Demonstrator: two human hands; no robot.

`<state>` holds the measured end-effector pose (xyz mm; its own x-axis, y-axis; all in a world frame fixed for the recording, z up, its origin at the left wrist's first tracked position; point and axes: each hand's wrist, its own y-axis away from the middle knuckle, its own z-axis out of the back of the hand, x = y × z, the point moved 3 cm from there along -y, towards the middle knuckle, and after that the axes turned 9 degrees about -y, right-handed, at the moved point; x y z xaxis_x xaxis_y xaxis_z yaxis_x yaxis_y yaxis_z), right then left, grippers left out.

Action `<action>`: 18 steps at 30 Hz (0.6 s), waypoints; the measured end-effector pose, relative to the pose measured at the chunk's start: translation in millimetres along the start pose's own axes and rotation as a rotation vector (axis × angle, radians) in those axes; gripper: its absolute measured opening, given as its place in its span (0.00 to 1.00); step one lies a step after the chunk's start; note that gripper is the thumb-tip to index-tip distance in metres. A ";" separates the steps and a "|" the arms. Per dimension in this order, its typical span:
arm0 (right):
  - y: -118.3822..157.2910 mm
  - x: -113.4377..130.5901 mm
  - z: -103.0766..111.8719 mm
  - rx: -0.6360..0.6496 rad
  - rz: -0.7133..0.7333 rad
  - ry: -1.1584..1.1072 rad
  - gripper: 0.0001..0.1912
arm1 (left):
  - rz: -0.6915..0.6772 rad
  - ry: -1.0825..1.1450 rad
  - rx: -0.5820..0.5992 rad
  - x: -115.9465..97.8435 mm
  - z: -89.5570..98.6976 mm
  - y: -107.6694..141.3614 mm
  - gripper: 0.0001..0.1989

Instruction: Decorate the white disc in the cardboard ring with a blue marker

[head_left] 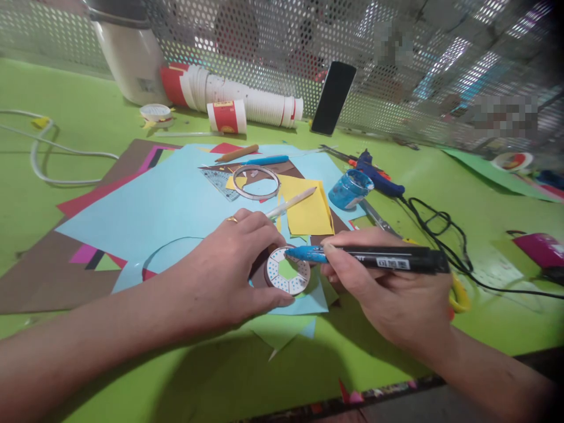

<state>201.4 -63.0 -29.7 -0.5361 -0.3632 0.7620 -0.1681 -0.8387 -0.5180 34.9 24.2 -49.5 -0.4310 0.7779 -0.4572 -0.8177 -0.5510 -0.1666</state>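
My left hand (pixel 233 264) grips a small round disc (pixel 288 288) from its left side, thumb at the near edge and fingers at the far edge. The disc's white ring is split into sections with blue dots, around a green centre. My right hand (pixel 374 282) holds a black and blue marker (pixel 379 258), its blue tip at the far edge of the white ring. Under the disc lie light blue paper (pixel 308 304) and other scraps. Just beyond my hands are yellow paper squares (pixel 311 214) and a pencil (pixel 293 201).
Beyond stand a blue paint jar (pixel 351 189), a blue glue gun (pixel 372 173) with a black cord, and a propped phone (pixel 333 98). Stacked paper cups (pixel 251 100) lie along the perforated metal screen (pixel 273 47). A ring (pixel 255 182) rests on the coloured sheets.
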 end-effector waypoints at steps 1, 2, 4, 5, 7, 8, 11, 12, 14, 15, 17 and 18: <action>-0.3 0.2 0.0 0.003 0.010 0.007 0.03 | -0.001 -0.004 -0.002 -0.2 0.2 -0.2 0.13; -0.5 0.4 0.0 0.006 0.015 0.012 0.04 | -0.004 -0.007 -0.004 -0.5 0.3 -0.4 0.14; -0.9 0.9 -0.4 0.012 0.017 0.017 0.04 | -0.009 -0.008 -0.006 -0.9 0.5 -0.6 0.14; -1.0 1.3 -0.8 0.017 0.017 0.018 0.04 | -0.008 -0.007 -0.006 -1.0 0.5 -0.5 0.14; -1.2 2.3 -1.7 0.020 0.019 0.021 0.04 | 0.002 -0.005 -0.005 -0.8 0.6 -0.3 0.14; -1.3 2.7 -2.2 0.020 0.018 0.023 0.04 | 0.008 -0.003 -0.002 -0.6 0.6 -0.1 0.14; -2.2 3.4 -3.4 0.018 0.012 0.031 0.04 | 0.012 0.002 0.002 -0.4 0.8 0.0 0.14; -2.6 3.5 -3.8 0.019 0.012 0.035 0.04 | 0.010 0.004 0.004 -0.5 0.8 0.0 0.14; -3.2 3.8 -4.3 0.028 0.012 0.043 0.04 | 0.010 0.006 0.005 -0.7 0.9 -0.1 0.14; -3.4 3.9 -4.3 0.032 0.011 0.047 0.04 | 0.014 0.006 0.009 -0.7 0.8 -0.2 0.14; -3.2 3.8 -3.8 0.036 0.004 0.055 0.04 | 0.022 0.003 0.012 -0.7 0.8 -0.2 0.14; -2.9 3.6 -3.5 0.040 0.001 0.060 0.04 | 0.024 0.000 0.012 -0.7 0.7 -0.1 0.14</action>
<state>197.1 -60.4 -26.8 -0.5847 -0.3401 0.7365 -0.1353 -0.8543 -0.5019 35.0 24.0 -48.5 -0.4507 0.7645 -0.4609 -0.8115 -0.5660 -0.1454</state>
